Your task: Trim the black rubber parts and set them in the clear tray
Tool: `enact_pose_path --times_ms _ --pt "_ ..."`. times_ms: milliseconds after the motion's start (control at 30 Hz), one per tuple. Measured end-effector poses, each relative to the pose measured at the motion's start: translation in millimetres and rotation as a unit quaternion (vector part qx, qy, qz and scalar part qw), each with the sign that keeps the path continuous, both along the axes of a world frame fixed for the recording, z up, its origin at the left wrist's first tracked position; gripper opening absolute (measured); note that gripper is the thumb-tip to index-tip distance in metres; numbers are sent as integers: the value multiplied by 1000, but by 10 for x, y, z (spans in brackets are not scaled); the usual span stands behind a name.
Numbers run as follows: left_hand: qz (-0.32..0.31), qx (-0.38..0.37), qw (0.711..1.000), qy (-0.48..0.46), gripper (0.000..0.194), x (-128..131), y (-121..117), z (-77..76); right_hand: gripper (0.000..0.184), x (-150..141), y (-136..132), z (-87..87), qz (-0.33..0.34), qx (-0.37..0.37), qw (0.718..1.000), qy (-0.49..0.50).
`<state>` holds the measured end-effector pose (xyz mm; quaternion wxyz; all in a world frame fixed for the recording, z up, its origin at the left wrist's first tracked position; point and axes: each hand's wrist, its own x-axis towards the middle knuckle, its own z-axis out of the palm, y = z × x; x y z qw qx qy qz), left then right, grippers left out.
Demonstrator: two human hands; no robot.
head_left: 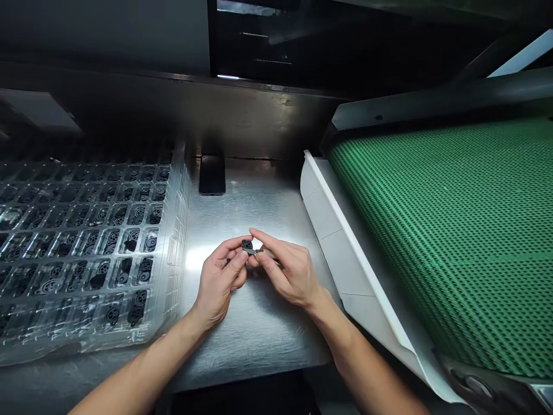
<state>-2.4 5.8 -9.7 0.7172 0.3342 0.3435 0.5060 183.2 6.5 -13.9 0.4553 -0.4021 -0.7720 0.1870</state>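
Observation:
Above the middle of the metal bench, my left hand [224, 276] is closed on a small black part [247, 244], pinched between thumb and fingers. My right hand [287, 268] grips a thin metal blade-like tool [251, 252], whose tip lies against or just in front of the black part. The tool's handle is mostly hidden by my right fingers, so its exact kind is unclear. To the left of my hands, a stack of clear plastic trays [173, 230] carries similar black parts with round patterns in its compartments.
A dark phone [212, 174] lies on the metal bench [259, 199] near the back panel. Right of my hands rises a white guard [324, 213] beside a green perforated conveyor belt [453, 219]. The bench's front edge runs below my forearms.

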Motion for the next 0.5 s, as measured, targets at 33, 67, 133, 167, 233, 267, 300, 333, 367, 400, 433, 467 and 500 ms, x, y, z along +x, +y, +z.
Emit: enact_pose_path --times_ms 33,67,133,167,233,267,300,333,367,400,433,467,500 --pt "0 -1 1000 0 42 0 -1 1 49 4 2 2 0 5 1000 -3" --pt "0 -2 1000 0 42 -1 -3 1 48 7 4 6 -2 10 1000 -6" --pt "1 -4 1000 0 40 -2 -9 -1 47 11 9 16 -4 14 1000 -10" --pt "2 -6 1000 1 40 -2 -12 -3 46 13 11 21 -3 13 1000 -9" --pt "2 -8 1000 2 39 -3 -16 -7 44 18 11 29 -2 0 1000 -6" --pt "2 -9 1000 2 38 -4 -16 -9 43 21 10 31 -2 -8 1000 -5" --pt "1 -9 1000 1 37 -6 -16 -12 42 25 8 31 -4 -15 1000 -7" --pt "0 -8 1000 1 37 -8 -16 -16 42 29 7 30 -6 -20 1000 -9" --pt "0 -8 1000 1 36 -10 -15 -20 41 33 5 29 -8 -21 1000 -13" --pt "-2 -8 1000 1 36 -12 -14 -24 41 38 5 27 -9 -20 1000 -17" --pt "-3 -7 1000 1 36 -15 -14 -28 40 44 5 25 -9 -17 1000 -19" --pt "-4 -7 1000 2 35 -17 -15 -31 40 50 8 23 -8 -14 1000 -20" --pt "-5 -6 1000 2 35 -18 -16 -33 39 56 11 22 -6 -13 1000 -20"
